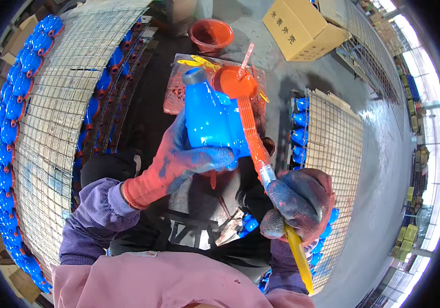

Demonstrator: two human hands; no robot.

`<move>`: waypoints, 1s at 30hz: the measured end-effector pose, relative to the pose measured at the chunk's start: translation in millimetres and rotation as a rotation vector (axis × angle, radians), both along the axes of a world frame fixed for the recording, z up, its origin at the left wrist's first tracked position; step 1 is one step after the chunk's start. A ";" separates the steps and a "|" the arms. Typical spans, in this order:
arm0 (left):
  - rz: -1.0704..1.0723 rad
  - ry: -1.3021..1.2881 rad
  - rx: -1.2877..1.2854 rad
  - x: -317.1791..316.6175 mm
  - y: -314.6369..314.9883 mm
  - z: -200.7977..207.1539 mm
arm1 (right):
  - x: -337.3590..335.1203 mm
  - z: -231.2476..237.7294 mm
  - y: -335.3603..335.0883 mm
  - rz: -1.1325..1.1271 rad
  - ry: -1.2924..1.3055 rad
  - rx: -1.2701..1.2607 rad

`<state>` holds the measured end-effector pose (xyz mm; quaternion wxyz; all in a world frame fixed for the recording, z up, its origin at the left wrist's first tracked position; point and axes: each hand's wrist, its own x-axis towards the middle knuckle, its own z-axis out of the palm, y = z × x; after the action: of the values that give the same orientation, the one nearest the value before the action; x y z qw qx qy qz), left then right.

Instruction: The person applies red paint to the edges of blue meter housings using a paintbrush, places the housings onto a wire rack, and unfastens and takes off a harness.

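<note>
My left hand [179, 156], in a red and dark blue stained glove, is closed around a glossy blue casting [207, 115] with a dark grey round neck at its top. In my right hand [302, 203], gloved and stained too, is a paintbrush [298, 256] with a yellow handle. Its bristles are coated in orange-red paint and lie along the casting's right side; whether they touch it is hard to tell. Just beyond stands a round tub of orange-red paint [227, 79] with a pinkish stick [246, 56] in it.
The tub stands on a paint-spattered board [173, 95], beside yellow-handled brushes [199, 62]. A red basin [211, 35] lies farther off, a cardboard box [302, 33] at far right. Wire-mesh racks flank me left [50, 102] and right [335, 138], with rows of blue castings [7, 138].
</note>
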<state>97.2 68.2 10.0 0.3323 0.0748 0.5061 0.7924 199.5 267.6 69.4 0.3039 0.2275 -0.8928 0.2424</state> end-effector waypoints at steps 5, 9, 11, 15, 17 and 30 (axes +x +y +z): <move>-0.098 -0.232 0.289 -3.7 -0.4 -0.3 | -0.3 10.4 -1.1 0.019 0.004 0.030; -0.095 -0.611 0.609 -2.5 -8.1 -0.8 | -14.9 -28.8 -7.9 0.078 0.107 -0.286; -0.133 -0.856 0.840 -4.3 -7.4 5.8 | -16.3 -19.8 -11.8 -0.006 0.030 -0.532; -0.300 -0.724 0.903 -7.9 -0.2 -10.5 | -24.6 -26.0 -10.0 -0.034 0.116 -0.672; -0.311 -0.734 0.934 -6.1 5.5 -10.7 | -30.4 -40.2 4.4 0.044 0.106 -0.779; -0.111 -0.005 0.081 -3.0 -4.9 -5.6 | -43.8 -41.8 26.1 -0.294 -0.135 -1.317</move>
<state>94.2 63.3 4.4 0.3736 0.1144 0.4678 0.7928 155.6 293.7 27.6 0.3526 -0.1443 -0.5976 0.7055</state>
